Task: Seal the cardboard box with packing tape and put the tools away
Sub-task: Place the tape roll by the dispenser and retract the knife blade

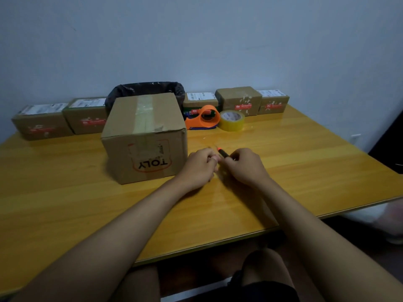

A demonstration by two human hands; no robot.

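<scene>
A brown cardboard box [144,136] stands on the wooden table [294,162], with a strip of clear tape running across its closed top and down the front. Just right of it, my right hand [245,166] is closed around a small black utility knife [222,152] with an orange tip. My left hand [199,165] touches the knife's near end with pinched fingers. Behind, an orange tape dispenser [205,118] and a roll of clear packing tape [231,120] lie side by side on the table.
Several smaller labelled parcels [238,101] line the table's back edge against the wall. A bin with a black liner [148,89] stands behind the box. The table's near edge runs diagonally above my knees.
</scene>
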